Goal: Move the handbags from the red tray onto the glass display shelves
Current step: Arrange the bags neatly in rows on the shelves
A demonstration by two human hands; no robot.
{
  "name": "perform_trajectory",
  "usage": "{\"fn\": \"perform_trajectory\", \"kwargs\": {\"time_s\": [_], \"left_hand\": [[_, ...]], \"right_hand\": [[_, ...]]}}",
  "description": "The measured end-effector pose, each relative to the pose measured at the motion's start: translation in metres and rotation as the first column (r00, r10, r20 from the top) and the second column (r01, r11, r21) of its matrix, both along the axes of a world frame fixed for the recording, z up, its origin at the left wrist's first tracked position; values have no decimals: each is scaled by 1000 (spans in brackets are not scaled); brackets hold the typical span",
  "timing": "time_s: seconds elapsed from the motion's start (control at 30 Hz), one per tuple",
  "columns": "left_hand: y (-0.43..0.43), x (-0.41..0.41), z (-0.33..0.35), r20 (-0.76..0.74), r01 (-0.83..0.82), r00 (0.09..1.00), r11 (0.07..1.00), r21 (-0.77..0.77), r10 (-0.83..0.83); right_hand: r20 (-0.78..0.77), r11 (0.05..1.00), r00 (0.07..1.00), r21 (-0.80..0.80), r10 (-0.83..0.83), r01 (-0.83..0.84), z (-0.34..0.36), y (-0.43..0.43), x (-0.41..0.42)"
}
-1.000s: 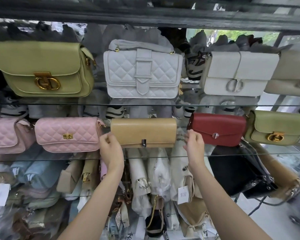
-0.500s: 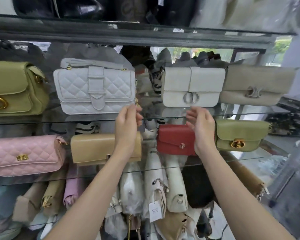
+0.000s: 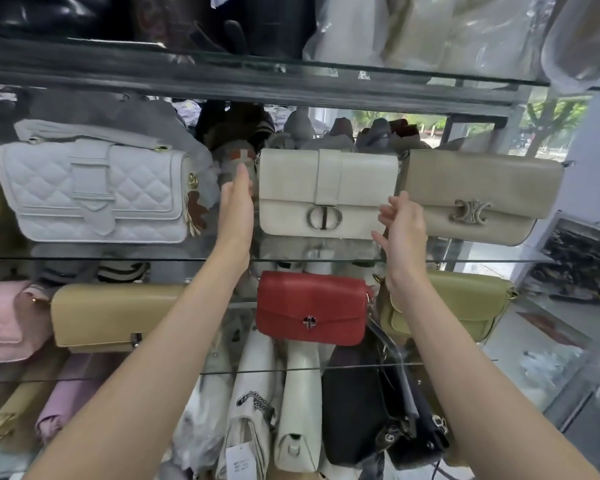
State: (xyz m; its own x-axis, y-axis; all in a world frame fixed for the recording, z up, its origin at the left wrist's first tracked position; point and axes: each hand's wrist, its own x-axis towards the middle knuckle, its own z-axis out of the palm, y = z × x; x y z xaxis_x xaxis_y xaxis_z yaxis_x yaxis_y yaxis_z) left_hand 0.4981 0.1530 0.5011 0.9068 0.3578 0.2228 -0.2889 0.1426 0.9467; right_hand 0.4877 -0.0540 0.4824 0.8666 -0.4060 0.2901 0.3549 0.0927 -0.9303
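A cream handbag (image 3: 326, 192) with a round metal clasp stands on the upper glass shelf (image 3: 118, 259). My left hand (image 3: 236, 206) is flat against its left end, fingers straight. My right hand (image 3: 402, 223) is at its lower right corner, fingers spread, holding nothing. A white quilted bag (image 3: 94, 195) stands to its left and a beige bag (image 3: 482, 195) to its right. Below, on the lower glass shelf (image 3: 361, 367), stand a tan bag (image 3: 115, 317), a red bag (image 3: 312, 308) and a green bag (image 3: 458, 310). The red tray is out of view.
A pink quilted bag (image 3: 0, 320) sits at the far left of the lower shelf. Wrapped and hanging bags (image 3: 257, 420) crowd the space under the shelves. A dark shelf board (image 3: 222, 81) runs overhead with more bags on it. A window (image 3: 548, 129) is at the right.
Both hands have left the tan bag on the lower shelf and risen to the upper shelf, on either side of the cream bag. The view has shifted up and right.
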Motion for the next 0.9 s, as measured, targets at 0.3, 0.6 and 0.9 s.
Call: {"fn": "perform_trajectory", "kwargs": {"time_s": [0.3, 0.6, 0.9], "left_hand": [[-11, 10, 3, -7, 40, 999, 987, -155, -42], [-13, 3, 4, 2, 40, 999, 990, -138, -40], [-15, -13, 12, -15, 74, 997, 990, -117, -77]], "right_hand": [[-83, 997, 997, 81, -3, 10, 8, -20, 29], [-96, 987, 985, 93, 142, -133, 4, -22, 47], [-86, 974, 971, 11, 225, -225, 12, -18, 29]]}}
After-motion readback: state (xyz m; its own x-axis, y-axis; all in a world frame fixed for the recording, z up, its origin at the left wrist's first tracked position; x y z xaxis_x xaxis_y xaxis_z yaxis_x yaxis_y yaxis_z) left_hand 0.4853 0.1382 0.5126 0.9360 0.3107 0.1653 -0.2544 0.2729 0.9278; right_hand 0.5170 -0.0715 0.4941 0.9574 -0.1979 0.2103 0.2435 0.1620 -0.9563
